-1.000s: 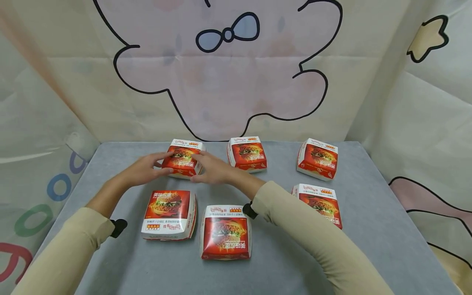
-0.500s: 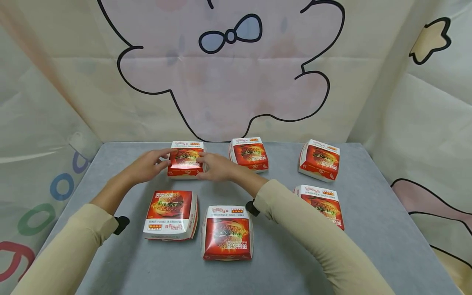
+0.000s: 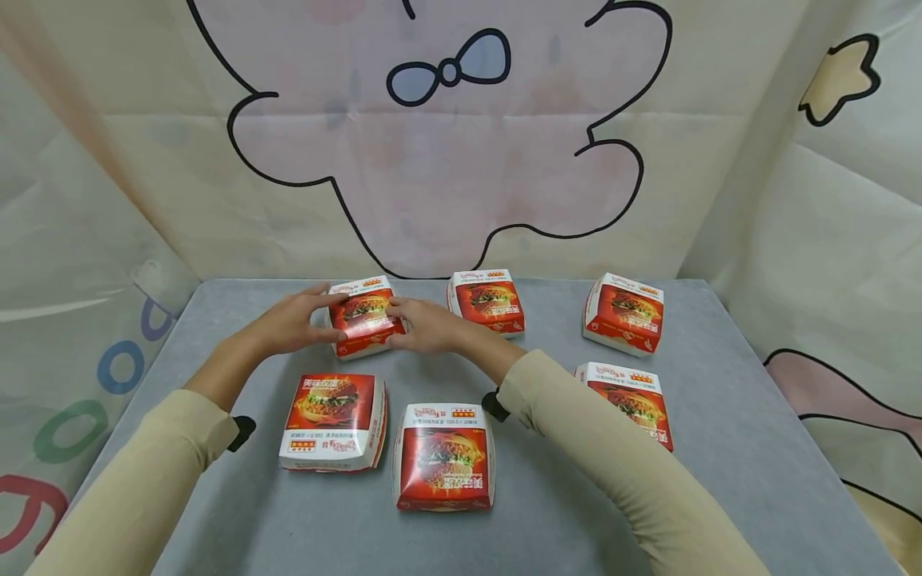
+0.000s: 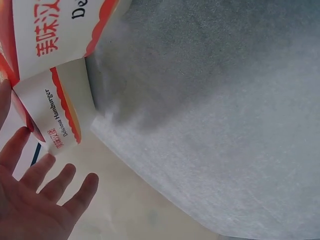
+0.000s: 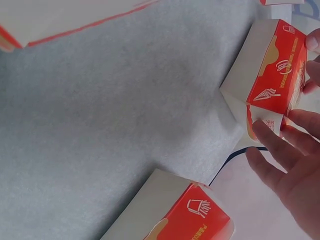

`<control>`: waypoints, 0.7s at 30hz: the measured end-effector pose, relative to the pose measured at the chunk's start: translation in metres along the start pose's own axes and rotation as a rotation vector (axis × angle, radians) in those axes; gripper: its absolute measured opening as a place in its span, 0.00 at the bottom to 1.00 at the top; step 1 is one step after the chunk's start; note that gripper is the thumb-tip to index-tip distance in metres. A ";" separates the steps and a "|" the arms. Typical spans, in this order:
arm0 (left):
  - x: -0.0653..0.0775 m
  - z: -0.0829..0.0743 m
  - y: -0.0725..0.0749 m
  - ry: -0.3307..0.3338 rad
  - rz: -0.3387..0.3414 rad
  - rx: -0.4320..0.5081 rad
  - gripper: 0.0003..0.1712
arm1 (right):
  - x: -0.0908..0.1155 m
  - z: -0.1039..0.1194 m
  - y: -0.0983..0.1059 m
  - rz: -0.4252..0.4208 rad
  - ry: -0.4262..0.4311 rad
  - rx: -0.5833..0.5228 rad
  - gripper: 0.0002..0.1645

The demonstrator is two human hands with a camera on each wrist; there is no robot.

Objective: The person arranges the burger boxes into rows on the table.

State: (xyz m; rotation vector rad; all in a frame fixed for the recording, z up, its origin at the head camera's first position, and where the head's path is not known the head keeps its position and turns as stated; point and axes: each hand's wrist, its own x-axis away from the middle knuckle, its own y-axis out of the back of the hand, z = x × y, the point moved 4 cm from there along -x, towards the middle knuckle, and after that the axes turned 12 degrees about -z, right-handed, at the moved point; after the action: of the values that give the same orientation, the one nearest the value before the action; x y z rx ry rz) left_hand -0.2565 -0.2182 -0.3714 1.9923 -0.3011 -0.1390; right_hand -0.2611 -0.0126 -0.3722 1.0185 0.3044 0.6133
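At the back left of the table, a red and white hamburger box (image 3: 367,316) sits slightly turned between my two hands. My left hand (image 3: 291,322) touches its left side, thumb near the front corner and fingers by the far edge. On the right side, my right hand (image 3: 430,326) rests its fingertips against the box with the fingers extended. The left wrist view shows spread fingers of the left hand (image 4: 40,200) beside the box's side panel (image 4: 52,107). In the right wrist view, fingers of the right hand (image 5: 295,160) lie along the box's corner (image 5: 260,117).
A matching box (image 3: 491,302) stands just right of my right hand. Others sit at back right (image 3: 623,314), under my right forearm (image 3: 630,400), and in front, at left (image 3: 331,420) and middle (image 3: 444,456). Cloth walls surround the grey table (image 3: 324,520).
Between my hands, the back-left box has turned counterclockwise as seen from the head, its near edge swinging right. Both hands have shifted slightly with it; the other boxes stay put.
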 end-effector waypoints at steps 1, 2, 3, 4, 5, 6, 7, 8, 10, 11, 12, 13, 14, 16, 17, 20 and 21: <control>0.000 0.000 0.000 0.002 0.002 0.004 0.45 | 0.000 0.000 0.000 0.000 -0.001 -0.004 0.36; 0.000 0.001 -0.001 0.003 -0.001 0.010 0.44 | 0.000 0.000 0.000 -0.004 -0.001 -0.005 0.36; 0.001 0.001 -0.001 0.002 -0.005 0.015 0.44 | 0.000 0.001 0.000 -0.010 -0.004 -0.007 0.36; 0.001 0.000 0.000 -0.003 -0.011 0.018 0.43 | 0.001 0.001 0.000 -0.018 -0.010 -0.007 0.36; 0.001 0.000 0.000 -0.006 -0.018 0.021 0.42 | 0.001 0.002 0.001 -0.029 -0.016 -0.004 0.36; 0.002 -0.001 0.001 -0.011 -0.025 0.022 0.41 | 0.002 0.003 0.001 -0.041 -0.028 -0.004 0.36; 0.002 -0.002 0.001 -0.016 -0.034 0.021 0.40 | 0.003 0.004 0.002 -0.058 -0.036 0.002 0.36; 0.002 -0.003 0.002 -0.021 -0.042 0.022 0.38 | 0.004 0.005 0.003 -0.075 -0.044 0.012 0.36; 0.002 -0.004 0.003 -0.026 -0.051 0.017 0.35 | 0.006 0.008 0.005 -0.097 -0.051 0.021 0.36; 0.002 -0.004 0.003 -0.023 -0.053 0.017 0.33 | 0.007 0.010 0.005 -0.101 -0.046 0.021 0.36; 0.002 -0.004 0.004 -0.023 -0.055 0.016 0.32 | 0.007 0.012 0.005 -0.099 -0.038 0.017 0.36; 0.003 -0.004 0.004 -0.023 -0.056 0.017 0.31 | 0.008 0.015 0.004 -0.092 -0.025 0.011 0.36; 0.003 -0.004 0.004 -0.023 -0.055 0.018 0.31 | 0.008 0.017 0.003 -0.078 -0.016 0.002 0.36; 0.004 -0.004 0.005 -0.027 -0.054 0.018 0.30 | 0.009 0.020 0.000 -0.040 0.003 -0.021 0.36; 0.004 -0.003 0.005 -0.029 -0.053 0.017 0.30 | 0.010 0.021 -0.002 -0.017 0.004 -0.018 0.37; 0.006 -0.002 0.006 -0.041 -0.051 0.019 0.28 | 0.011 0.022 -0.005 0.033 -0.005 0.008 0.38; 0.006 -0.001 0.007 -0.044 -0.051 0.019 0.27 | 0.012 0.021 -0.005 0.043 -0.008 0.019 0.38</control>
State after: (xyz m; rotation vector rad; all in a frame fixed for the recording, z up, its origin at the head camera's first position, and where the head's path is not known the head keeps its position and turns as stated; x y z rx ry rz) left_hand -0.2514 -0.2218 -0.3645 2.0184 -0.2814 -0.2135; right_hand -0.2393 -0.0225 -0.3653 1.0478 0.2823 0.6463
